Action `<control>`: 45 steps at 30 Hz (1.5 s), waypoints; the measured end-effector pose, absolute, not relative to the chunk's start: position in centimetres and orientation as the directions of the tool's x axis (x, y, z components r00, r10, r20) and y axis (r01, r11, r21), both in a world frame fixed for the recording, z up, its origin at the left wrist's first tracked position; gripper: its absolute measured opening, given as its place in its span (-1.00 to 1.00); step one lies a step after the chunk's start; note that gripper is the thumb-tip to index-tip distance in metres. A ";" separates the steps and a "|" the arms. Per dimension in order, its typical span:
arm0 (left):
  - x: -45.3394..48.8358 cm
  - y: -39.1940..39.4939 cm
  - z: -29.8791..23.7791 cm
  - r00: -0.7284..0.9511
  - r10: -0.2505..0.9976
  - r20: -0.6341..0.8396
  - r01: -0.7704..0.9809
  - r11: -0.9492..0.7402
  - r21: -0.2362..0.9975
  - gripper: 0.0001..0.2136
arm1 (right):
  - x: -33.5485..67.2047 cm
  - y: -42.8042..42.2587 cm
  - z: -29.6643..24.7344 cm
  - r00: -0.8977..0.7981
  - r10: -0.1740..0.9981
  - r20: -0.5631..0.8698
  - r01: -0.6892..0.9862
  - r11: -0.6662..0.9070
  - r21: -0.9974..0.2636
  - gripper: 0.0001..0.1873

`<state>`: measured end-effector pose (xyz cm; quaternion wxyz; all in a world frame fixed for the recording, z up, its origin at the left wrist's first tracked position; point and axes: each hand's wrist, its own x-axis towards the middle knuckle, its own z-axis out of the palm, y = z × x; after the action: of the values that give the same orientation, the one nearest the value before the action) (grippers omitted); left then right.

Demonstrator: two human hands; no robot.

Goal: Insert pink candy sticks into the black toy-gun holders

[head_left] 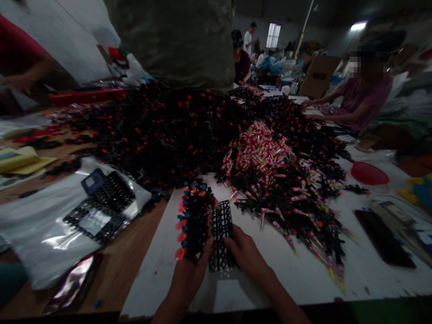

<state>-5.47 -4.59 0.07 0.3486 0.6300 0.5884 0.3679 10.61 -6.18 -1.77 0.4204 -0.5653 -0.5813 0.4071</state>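
Note:
My left hand (191,272) is closed at the near end of a tight row of black plastic toy pieces (196,218), whose orange and blue tips stick out to the left. Its thumb lies along the row's right side, and most of its fingers are hidden. Beside the row is a black plastic rack (221,238) with a lattice of holes. My right hand (248,254) grips this rack by its right edge, thumb on top. To the right lies a heap of candy-coloured printed tubes (263,153), several of them joined to black pieces.
A large pile of black pieces (175,130) spans the back. On the left, more black racks (96,220) lie on a white plastic bag (40,225). At right are a dark phone (384,238) and a red dish (369,173). A co-worker (361,99) sits beyond.

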 end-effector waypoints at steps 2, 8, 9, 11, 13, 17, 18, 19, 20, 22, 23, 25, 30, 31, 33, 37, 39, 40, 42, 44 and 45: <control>-5.9 -5.1 -0.8 -0.032 0.997 0.065 0.529 -0.038 0.848 -0.65 | 11.3 -5.9 -1.4 -0.059 0.998 0.009 0.550 0.040 -0.834 -0.70; -4.5 -5.6 -0.6 -0.157 0.987 0.039 0.551 0.055 0.833 -0.49 | 20.4 -6.4 1.1 0.398 0.853 0.338 0.893 -0.277 -0.355 -0.72; -4.3 -5.7 -0.6 -0.133 0.991 0.015 0.539 0.060 0.840 -0.44 | 22.3 -6.7 1.3 0.440 0.827 0.350 0.893 -0.360 -0.271 -0.69; -4.3 -5.9 -0.7 -0.029 1.000 -0.010 0.500 0.023 0.866 -0.34 | 25.3 -7.1 1.3 0.468 0.834 0.293 0.884 -0.445 -0.143 -0.73; -5.4 -6.0 -0.9 0.101 0.995 0.005 0.427 -0.048 0.903 -0.29 | 27.0 -7.4 1.2 0.445 0.858 0.256 0.895 -0.435 -0.100 -0.78; -9.5 -4.7 0.6 0.112 0.988 0.110 0.335 -0.141 0.931 -0.37 | 27.1 -7.8 1.1 0.369 0.887 0.279 0.927 -0.328 -0.182 -0.81; -10.3 -3.9 1.6 0.038 0.988 0.150 0.365 -0.153 0.918 -0.40 | 26.6 -7.7 1.2 0.362 0.890 0.279 0.923 -0.300 -0.240 -0.81; -10.7 -2.9 2.8 -0.032 0.978 0.206 0.408 -0.175 0.896 -0.43 | 25.9 -7.6 1.3 0.370 0.888 0.273 0.907 -0.281 -0.314 -0.81; -10.7 -1.9 4.2 -0.041 0.969 0.242 0.462 -0.197 0.865 -0.45 | 24.9 -7.4 1.5 0.395 0.880 0.264 0.874 -0.272 -0.402 -0.80; -9.6 0.5 7.0 0.061 0.925 0.374 0.540 -0.346 0.768 -0.48 | 22.5 -6.8 1.7 0.447 0.872 0.198 0.756 -0.251 -0.604 -0.74; -8.5 1.7 8.2 0.174 0.889 0.423 0.562 -0.442 0.699 -0.49 | 21.0 -6.5 1.7 0.444 0.887 0.128 0.660 -0.226 -0.717 -0.70; -6.1 3.8 9.9 0.377 0.808 0.453 0.593 -0.586 0.552 -0.50 | 17.7 -6.1 1.4 0.301 0.952 -0.053 0.375 -0.170 -0.911 -0.66; -1.7 5.9 10.6 0.617 0.736 0.280 0.659 -0.677 0.328 -0.57 | 11.6 -6.4 -0.7 -0.032 0.949 -0.313 -0.085 -0.314 -0.945 -0.71; -1.4 5.9 10.4 0.629 0.732 0.262 0.660 -0.681 0.317 -0.57 | 10.9 -6.6 -1.1 -0.035 0.940 -0.341 -0.078 -0.342 -0.936 -0.72; -1.3 5.8 10.2 0.631 0.734 0.253 0.666 -0.679 0.310 -0.59 | 10.2 -7.0 -1.7 -0.013 0.931 -0.365 0.013 -0.365 -0.931 -0.75; -1.7 5.6 10.2 0.622 0.741 0.252 0.674 -0.671 0.309 -0.62 | 9.4 -7.7 -2.0 0.020 0.984 -0.176 0.418 -0.169 -0.893 -0.78; -1.8 5.7 10.3 0.630 0.737 0.246 0.666 -0.675 0.316 -0.62 | 8.8 -8.0 -1.9 -0.017 0.995 -0.103 0.644 -0.067 -0.762 -0.77; -1.7 5.7 10.3 0.635 0.734 0.240 0.663 -0.677 0.319 -0.61 | 8.4 -8.1 -1.8 -0.038 0.994 -0.105 0.739 -0.043 -0.672 -0.75; -1.6 5.9 10.4 0.639 0.735 0.225 0.665 -0.675 0.319 -0.58 | 7.6 -8.2 -1.7 -0.066 0.986 -0.153 0.864 -0.020 -0.504 -0.72; -1.4 6.0 10.4 0.641 0.737 0.217 0.669 -0.674 0.314 -0.56 | 6.8 -8.1 -1.5 -0.072 0.981 -0.180 0.913 -0.008 -0.407 -0.68; -1.3 6.1 10.4 0.642 0.735 0.217 0.669 -0.675 0.310 -0.56 | 6.5 -7.9 -1.4 -0.065 0.981 -0.181 0.922 -0.010 -0.387 -0.68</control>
<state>-1.33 6.06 10.42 0.1010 0.9004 0.3899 0.1645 6.52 -7.90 -1.40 0.0717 -0.6800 -0.6998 0.2067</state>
